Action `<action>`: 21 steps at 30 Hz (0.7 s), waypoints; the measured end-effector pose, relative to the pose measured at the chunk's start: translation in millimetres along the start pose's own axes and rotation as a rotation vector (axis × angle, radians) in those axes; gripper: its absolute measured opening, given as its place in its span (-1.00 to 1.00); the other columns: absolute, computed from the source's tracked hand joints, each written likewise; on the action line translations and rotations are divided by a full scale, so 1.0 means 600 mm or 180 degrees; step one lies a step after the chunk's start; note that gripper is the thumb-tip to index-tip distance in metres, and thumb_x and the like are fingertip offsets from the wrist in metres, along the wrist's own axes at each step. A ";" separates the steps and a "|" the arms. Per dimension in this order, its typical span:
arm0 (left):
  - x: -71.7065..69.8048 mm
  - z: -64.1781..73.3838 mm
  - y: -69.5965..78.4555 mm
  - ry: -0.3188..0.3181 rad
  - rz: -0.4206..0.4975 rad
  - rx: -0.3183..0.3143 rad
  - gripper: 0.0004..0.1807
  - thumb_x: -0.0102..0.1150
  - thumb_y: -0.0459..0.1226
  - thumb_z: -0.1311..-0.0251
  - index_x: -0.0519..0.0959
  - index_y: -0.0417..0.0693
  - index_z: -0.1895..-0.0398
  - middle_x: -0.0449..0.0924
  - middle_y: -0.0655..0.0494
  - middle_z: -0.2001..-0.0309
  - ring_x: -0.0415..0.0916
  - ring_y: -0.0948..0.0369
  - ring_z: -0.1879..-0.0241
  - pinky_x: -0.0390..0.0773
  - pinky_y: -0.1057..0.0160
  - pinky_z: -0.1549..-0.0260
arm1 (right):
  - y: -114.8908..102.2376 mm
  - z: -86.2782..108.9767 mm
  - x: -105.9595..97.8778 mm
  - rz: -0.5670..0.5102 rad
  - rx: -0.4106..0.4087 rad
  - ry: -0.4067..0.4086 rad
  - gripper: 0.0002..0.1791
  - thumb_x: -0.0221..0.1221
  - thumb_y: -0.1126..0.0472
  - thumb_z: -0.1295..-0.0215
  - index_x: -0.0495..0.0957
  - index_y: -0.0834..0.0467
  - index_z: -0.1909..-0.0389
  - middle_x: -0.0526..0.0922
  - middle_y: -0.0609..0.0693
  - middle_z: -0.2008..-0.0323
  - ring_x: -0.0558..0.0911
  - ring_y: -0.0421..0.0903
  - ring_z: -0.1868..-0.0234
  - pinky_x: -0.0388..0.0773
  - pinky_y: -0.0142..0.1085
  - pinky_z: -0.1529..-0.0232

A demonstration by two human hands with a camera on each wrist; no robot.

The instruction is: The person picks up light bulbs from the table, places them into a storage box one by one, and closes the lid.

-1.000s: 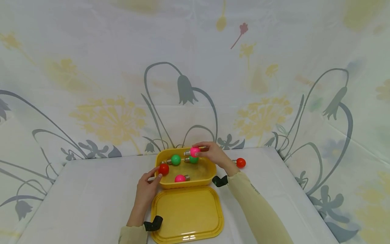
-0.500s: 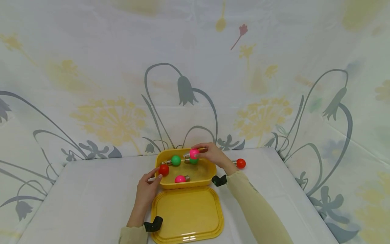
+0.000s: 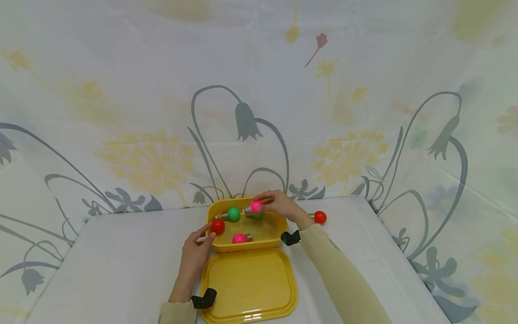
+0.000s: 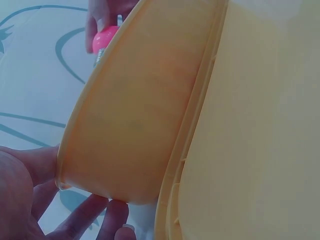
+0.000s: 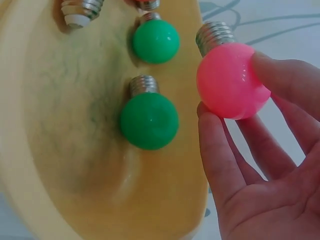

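In the head view my right hand (image 3: 280,204) pinches a pink light bulb (image 3: 256,207) over the back of a yellow container (image 3: 214,245). Thumb and fingertips hold its round globe, with the metal screw base pointing away, as the right wrist view shows. Inside lie a red bulb (image 3: 217,226), two green bulbs (image 5: 150,121) and another pink bulb (image 3: 239,238). The held bulb partly hides one green bulb in the head view. My left hand (image 4: 55,195) holds the container's left end, with a digit at the rim and other fingertips against the outer wall.
A flat yellow tray-like lid (image 3: 249,283) lies in front of the container. Another red bulb (image 3: 320,217) rests on the white table (image 3: 117,265), right of the right hand. A flower-printed cloth (image 3: 259,54) hangs behind the table.
The pink bulb in my right hand has moved slightly lower and to the left over the container. My left hand stays at the container's left end.
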State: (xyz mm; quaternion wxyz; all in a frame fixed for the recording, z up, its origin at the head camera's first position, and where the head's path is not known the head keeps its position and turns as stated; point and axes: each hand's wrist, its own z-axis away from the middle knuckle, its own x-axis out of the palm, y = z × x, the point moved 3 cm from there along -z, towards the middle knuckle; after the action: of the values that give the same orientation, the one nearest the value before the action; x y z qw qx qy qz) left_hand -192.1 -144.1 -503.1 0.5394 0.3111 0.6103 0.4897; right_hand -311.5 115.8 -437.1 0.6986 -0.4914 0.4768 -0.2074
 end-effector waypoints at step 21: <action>-0.001 0.000 -0.001 -0.0005 -0.0002 0.0004 -0.52 0.18 -0.12 -0.37 0.52 0.01 -0.32 0.44 -0.15 -0.18 0.46 -0.07 -0.03 0.55 0.18 0.08 | 0.035 -0.023 0.007 0.0011 0.0072 -0.0237 -0.65 0.28 0.21 -0.24 0.68 0.12 -0.06 0.61 -0.05 -0.02 0.45 -0.02 -0.05 0.42 -0.17 -0.06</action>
State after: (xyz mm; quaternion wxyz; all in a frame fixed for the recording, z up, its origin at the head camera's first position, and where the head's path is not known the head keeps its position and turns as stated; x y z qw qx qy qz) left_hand -191.9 -144.7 -503.3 0.5399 0.3116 0.6103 0.4889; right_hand -325.5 114.8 -458.6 0.7217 -0.4901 0.4490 -0.1932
